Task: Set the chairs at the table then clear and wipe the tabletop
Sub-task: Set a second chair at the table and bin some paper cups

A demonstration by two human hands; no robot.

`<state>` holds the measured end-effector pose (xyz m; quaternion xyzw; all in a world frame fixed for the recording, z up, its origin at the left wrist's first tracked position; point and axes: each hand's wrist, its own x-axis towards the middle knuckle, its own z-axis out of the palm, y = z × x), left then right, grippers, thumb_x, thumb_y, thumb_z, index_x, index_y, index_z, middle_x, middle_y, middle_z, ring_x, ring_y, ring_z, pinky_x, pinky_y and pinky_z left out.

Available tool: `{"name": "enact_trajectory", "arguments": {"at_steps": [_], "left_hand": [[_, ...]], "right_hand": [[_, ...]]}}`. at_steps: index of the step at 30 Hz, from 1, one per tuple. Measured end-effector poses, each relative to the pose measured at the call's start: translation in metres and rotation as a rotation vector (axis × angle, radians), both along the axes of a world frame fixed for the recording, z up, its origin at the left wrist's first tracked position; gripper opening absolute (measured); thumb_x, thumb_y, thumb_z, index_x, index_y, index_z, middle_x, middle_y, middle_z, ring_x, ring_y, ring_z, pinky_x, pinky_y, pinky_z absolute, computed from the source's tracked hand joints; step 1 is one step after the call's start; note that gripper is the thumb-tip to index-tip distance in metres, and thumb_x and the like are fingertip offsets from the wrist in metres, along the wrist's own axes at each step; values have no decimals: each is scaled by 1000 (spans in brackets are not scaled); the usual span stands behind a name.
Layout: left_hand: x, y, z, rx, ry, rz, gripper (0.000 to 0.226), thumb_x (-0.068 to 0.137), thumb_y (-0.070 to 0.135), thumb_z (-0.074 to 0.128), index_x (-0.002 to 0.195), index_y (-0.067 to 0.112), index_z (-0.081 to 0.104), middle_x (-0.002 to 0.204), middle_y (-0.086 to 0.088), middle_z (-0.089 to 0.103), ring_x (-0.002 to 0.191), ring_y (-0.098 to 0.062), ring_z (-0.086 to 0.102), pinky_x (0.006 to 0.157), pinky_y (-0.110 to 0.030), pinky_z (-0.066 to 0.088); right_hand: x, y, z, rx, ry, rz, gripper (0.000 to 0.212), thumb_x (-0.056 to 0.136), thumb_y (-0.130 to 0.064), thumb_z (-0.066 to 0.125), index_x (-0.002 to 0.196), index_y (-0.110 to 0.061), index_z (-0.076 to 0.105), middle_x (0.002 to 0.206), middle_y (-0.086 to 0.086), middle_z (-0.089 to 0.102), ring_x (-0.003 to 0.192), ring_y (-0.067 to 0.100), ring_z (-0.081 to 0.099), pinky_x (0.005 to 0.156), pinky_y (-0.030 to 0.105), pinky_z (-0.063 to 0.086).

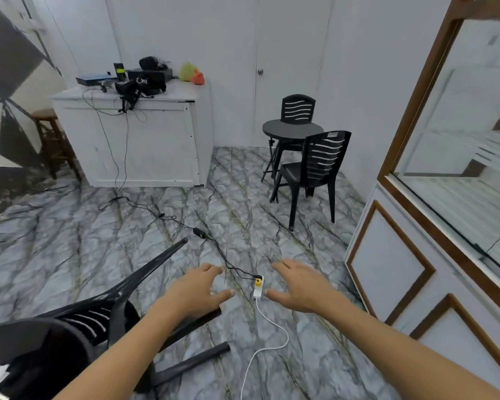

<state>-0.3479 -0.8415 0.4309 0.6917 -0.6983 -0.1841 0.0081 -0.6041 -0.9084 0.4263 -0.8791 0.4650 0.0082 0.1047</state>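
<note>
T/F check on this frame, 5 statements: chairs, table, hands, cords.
1. Two black chairs stand upright at the round table: the near chair and the far chair. True.
2. The tipped chair at lower left stands on all four legs. False: it lies on its side, legs pointing out across the floor.
3. The left hand and right hand are both open and empty. True.
4. The round table is piled with dishes. False: nothing is visible on its top.
5. A white power strip lies on the floor between the hands. True.
</note>
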Motion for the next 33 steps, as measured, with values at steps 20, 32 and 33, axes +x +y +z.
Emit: {"name": "enact_trajectory", "arguments": {"at_steps": [20, 32, 33], "left_hand": [[105, -274, -24, 50, 8, 135, 109, 64, 94, 21, 148, 28, 38, 152, 6, 40, 135, -21, 42, 102, -41, 47], [169, -417, -25, 39, 18, 362, 87, 81, 83, 37, 149, 27, 37, 153, 6, 39, 136, -17, 42, 105, -39, 46], [173, -425, -24, 38, 32, 382, 92, 78, 85, 35, 149, 27, 37, 154, 7, 39, 136, -16, 42, 106, -38, 45]], "right_hand": [[133, -312, -6, -18, 20, 177, 73, 93, -66, 43, 148, -19, 36, 148, 3, 44, 133, 24, 43, 109, 41, 39], [225, -500, -6, 4, 16, 401, 72, 93, -66, 43, 145, -17, 39, 142, 3, 47, 129, 24, 47, 103, 40, 44], [232, -514, -4, 9, 26, 424, 71, 93, -65, 43, 145, -17, 39, 141, 3, 48, 127, 25, 48, 101, 39, 45]]}}
